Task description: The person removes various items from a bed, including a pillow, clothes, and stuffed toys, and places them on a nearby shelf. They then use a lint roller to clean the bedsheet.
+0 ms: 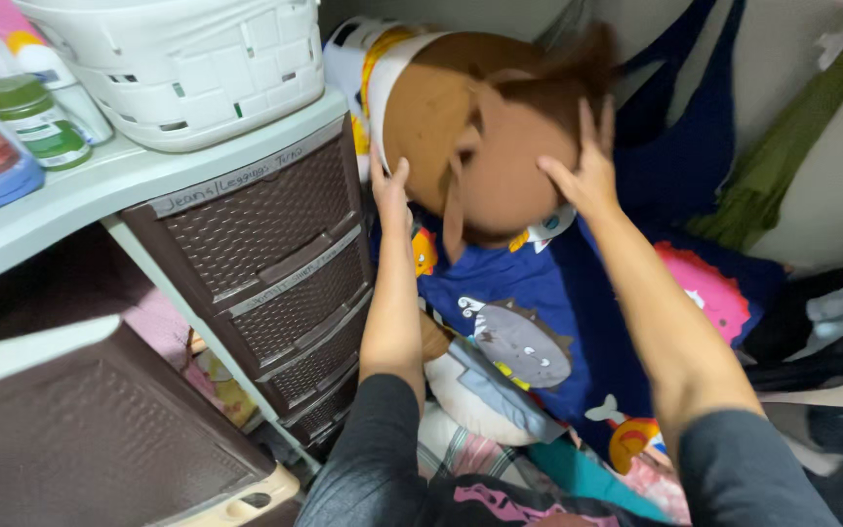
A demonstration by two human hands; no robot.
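A crowded storage corner fills the view, with a pale wall (831,195) at the back hung with dark blue and green cloth. At nine o'clock stands a brown woven-pattern drawer unit (275,254) with a white top, and at seven o'clock one of its drawers (90,429) juts out towards the camera. On the white top, at eleven o'clock, sits a white plastic basket (187,68), and at ten o'clock a cluster of bottles and tubs (21,117). A blue blanket (558,322) printed with cartoon animals spreads from the centre down to five o'clock, over a heap of other fabrics.

At twelve o'clock, against the wall and above the blanket, is a large brown stuffed toy (490,146) with a white and yellow band around one side. The left hand (389,195) presses on the toy's lower left edge, fingers extended along it. The right hand (587,166) lies flat on the toy's right side, fingers spread wide. Neither hand is closed around it; both press from opposite sides, bracing the toy between them.
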